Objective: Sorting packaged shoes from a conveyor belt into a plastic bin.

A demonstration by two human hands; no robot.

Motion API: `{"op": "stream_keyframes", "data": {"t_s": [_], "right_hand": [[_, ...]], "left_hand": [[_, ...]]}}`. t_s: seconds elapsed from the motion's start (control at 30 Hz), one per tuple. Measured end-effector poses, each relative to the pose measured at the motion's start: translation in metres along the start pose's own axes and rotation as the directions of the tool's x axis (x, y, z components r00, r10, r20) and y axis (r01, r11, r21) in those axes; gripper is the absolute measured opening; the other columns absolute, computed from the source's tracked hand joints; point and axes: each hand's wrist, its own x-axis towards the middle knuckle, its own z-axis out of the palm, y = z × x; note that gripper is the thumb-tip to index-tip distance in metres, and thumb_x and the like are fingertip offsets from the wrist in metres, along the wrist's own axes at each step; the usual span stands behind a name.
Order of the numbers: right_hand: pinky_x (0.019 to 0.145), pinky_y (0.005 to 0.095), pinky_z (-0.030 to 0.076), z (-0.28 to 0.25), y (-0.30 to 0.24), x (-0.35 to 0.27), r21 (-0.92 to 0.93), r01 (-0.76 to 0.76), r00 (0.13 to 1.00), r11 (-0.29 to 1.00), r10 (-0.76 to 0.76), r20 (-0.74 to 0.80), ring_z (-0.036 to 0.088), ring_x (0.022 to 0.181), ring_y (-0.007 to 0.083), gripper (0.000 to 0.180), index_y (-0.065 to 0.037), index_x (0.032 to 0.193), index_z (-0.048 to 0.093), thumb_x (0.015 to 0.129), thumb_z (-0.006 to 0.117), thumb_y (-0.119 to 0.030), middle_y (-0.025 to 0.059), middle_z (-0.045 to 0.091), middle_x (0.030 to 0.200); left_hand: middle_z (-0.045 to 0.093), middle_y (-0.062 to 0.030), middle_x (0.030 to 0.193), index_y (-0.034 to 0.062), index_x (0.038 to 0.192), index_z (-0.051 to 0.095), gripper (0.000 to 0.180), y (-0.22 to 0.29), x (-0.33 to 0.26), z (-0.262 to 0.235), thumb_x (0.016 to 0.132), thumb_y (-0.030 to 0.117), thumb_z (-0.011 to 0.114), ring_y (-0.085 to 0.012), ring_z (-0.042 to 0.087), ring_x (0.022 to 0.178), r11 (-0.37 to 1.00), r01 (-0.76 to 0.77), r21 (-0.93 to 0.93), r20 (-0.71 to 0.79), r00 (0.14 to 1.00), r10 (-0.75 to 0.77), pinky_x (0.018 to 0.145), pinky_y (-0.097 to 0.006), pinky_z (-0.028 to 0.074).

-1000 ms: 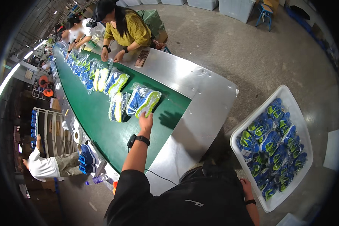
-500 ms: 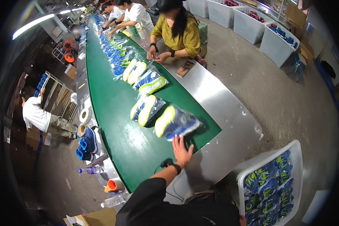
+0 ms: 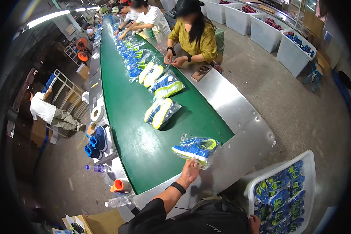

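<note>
My left hand (image 3: 188, 174) grips a clear-bagged pair of blue and lime-green shoes (image 3: 197, 150) by its near side, above the near end of the green conveyor belt (image 3: 144, 160). The pair is now turned with an upper and its lime lining showing. Low in the view, my right hand (image 3: 254, 224) is at the near left rim of a white plastic bin (image 3: 310, 171); its fingers are mostly hidden. Several bagged blue and lime shoes (image 3: 277, 203) fill that bin. Farther along the belt lies another bagged pair (image 3: 162, 112), lime soles up.
More bagged shoes (image 3: 167, 86) line the belt toward co-workers. A person in a yellow top (image 3: 197, 41) works at the metal edge, near a phone (image 3: 201, 73). Left of the belt stand blue shoes (image 3: 96, 142), tape rolls (image 3: 97, 113), bottles (image 3: 98, 168) and an orange cup (image 3: 121, 185).
My left hand has closed on the nearest bagged pair, lifted it and brought it nearer, turning it from soles up to upper showing. My right hand shows more at the bin.
</note>
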Motion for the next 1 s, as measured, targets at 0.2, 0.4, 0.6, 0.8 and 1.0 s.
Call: {"op": "stream_keyframes", "data": {"t_s": [0.2,0.4,0.6,0.8,1.0], "right_hand": [[0.092,0.0447,0.048,0.013,0.034,-0.001,-0.117,0.057,0.997,0.991,-0.052,0.050,0.062,0.105,0.0356,0.039,-0.005,0.126,0.064,0.099,0.051,-0.029,0.0207,0.065,0.116],[0.059,0.0281,0.047,0.021,0.097,0.054,0.284,0.187,0.976,0.940,-0.145,-0.165,0.058,0.065,0.0112,0.019,-0.002,0.105,0.064,0.093,0.060,-0.016,0.0037,0.060,0.073],[0.071,0.0255,0.050,-0.017,-0.002,0.045,0.446,0.423,0.901,0.789,-0.312,-0.302,0.060,0.078,0.0098,0.023,0.001,0.115,0.062,0.096,0.060,-0.011,0.0025,0.063,0.088],[0.084,0.0281,0.052,-0.051,-0.075,0.040,0.608,0.384,0.918,0.695,-0.359,-0.169,0.063,0.095,0.0132,0.032,-0.002,0.127,0.058,0.098,0.060,-0.016,0.0040,0.064,0.104],[0.089,0.0298,0.050,-0.063,-0.090,0.029,0.653,0.413,0.906,0.634,-0.362,-0.221,0.060,0.101,0.0160,0.070,0.001,0.145,0.040,0.093,0.068,-0.037,0.0122,0.060,0.123]], "left_hand": [[0.054,-0.0051,0.135,0.0236,0.142,0.035,0.071,-0.002,0.026,0.007,0.086,0.026,0.079,-0.0271,0.055,0.121,0.988,-0.151,0.026,-0.219,0.964,0.153,0.100,-0.054,0.048],[0.063,-0.0073,0.121,0.0085,0.129,0.052,0.043,-0.010,0.057,-0.023,0.092,0.026,0.064,-0.0278,0.064,0.106,0.985,-0.170,0.042,-0.170,0.970,0.175,0.094,-0.046,0.052],[0.066,-0.0062,0.122,0.0136,0.131,0.057,0.055,-0.012,-0.038,0.084,0.094,0.052,0.043,-0.0290,0.064,0.109,0.953,0.133,0.271,-0.039,0.991,-0.128,0.097,-0.048,0.049],[0.064,-0.0122,0.127,0.0072,0.137,0.051,0.056,-0.069,-0.091,0.134,0.097,0.046,0.046,-0.0308,0.063,0.114,0.880,0.236,0.412,0.126,0.942,-0.312,0.101,-0.046,0.048],[0.061,-0.0164,0.129,-0.0028,0.138,0.046,0.050,-0.152,-0.139,0.168,0.098,0.028,0.049,-0.0290,0.062,0.115,0.723,0.109,0.682,0.304,0.856,-0.417,0.102,-0.044,0.049]]}}
